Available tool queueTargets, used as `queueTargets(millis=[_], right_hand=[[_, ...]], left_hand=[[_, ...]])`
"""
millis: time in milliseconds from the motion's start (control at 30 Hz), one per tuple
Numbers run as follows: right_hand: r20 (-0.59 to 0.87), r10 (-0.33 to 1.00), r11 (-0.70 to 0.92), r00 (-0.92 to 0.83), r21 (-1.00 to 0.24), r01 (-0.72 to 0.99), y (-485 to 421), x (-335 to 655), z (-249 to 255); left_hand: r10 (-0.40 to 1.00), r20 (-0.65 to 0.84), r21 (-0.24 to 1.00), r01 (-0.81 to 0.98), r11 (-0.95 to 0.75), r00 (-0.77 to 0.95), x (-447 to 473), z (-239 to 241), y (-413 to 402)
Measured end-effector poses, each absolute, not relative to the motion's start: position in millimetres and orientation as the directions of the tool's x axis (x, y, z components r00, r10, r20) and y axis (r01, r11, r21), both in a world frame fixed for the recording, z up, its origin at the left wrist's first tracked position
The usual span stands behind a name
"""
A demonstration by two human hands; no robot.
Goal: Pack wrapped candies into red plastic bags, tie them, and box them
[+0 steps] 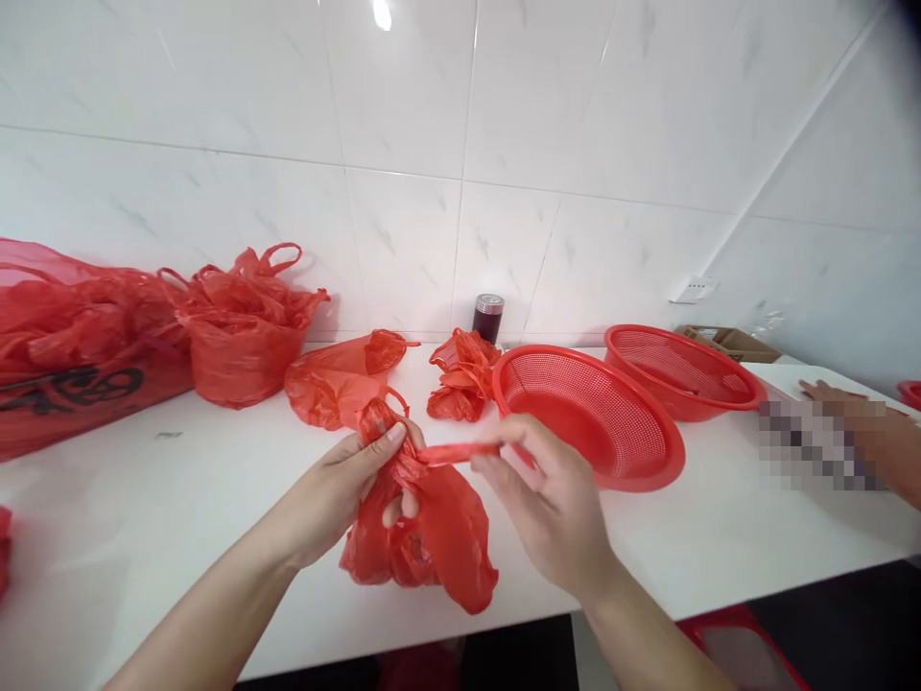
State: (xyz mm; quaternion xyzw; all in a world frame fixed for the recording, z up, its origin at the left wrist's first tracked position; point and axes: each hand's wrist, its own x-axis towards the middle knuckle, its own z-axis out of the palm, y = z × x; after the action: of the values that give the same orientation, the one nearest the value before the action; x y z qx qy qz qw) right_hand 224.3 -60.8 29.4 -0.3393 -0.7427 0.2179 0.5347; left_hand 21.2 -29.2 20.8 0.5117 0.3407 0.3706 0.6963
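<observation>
A red plastic bag (pixel 457 533) hangs bunched at its neck over the front part of the white table. My left hand (pixel 366 470) is closed round the gathered neck, thumb on top and some fingertips showing through below. Between the thumb and fingers of my right hand (pixel 551 499) is one of the bag's handles, pulled out taut to the right. A small loop of the plastic stands up above my left hand. What the bag holds, if anything, is hidden by the plastic.
On the white table (pixel 237 537) stand two red colanders (pixel 666 465), a dark tumbler (pixel 488 321), and crumpled red bags (pixel 460 379). A stuffed red bag (pixel 248 350) and a bigger pile sit left. Another person's hand (pixel 835 398) rests at right, near a cardboard box (pixel 734 341).
</observation>
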Motion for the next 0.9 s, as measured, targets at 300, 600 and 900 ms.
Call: queueTargets(millis=[300,600,900], right_hand=[[0.611,0.711,0.688,-0.349,-0.707,0.164,-68.4,214.2,9.5],[0.161,0.902,0.137,-0.401,-0.987,-0.088,-41.5,202.7,-26.0],[0.254,0.924,0.302,-0.287,-0.944,0.136,-42.8,220.5,-21.0]], left_hand=[[0.820,-0.003,0.999,0.041,-0.026,0.572,18.7,16.8,-34.0],[0.743,0.577,0.513,0.558,-0.652,0.338,30.5,-16.0,-38.8],[0.724,0.513,0.505,0.519,-0.689,0.461,21.1,-28.2,-39.8]])
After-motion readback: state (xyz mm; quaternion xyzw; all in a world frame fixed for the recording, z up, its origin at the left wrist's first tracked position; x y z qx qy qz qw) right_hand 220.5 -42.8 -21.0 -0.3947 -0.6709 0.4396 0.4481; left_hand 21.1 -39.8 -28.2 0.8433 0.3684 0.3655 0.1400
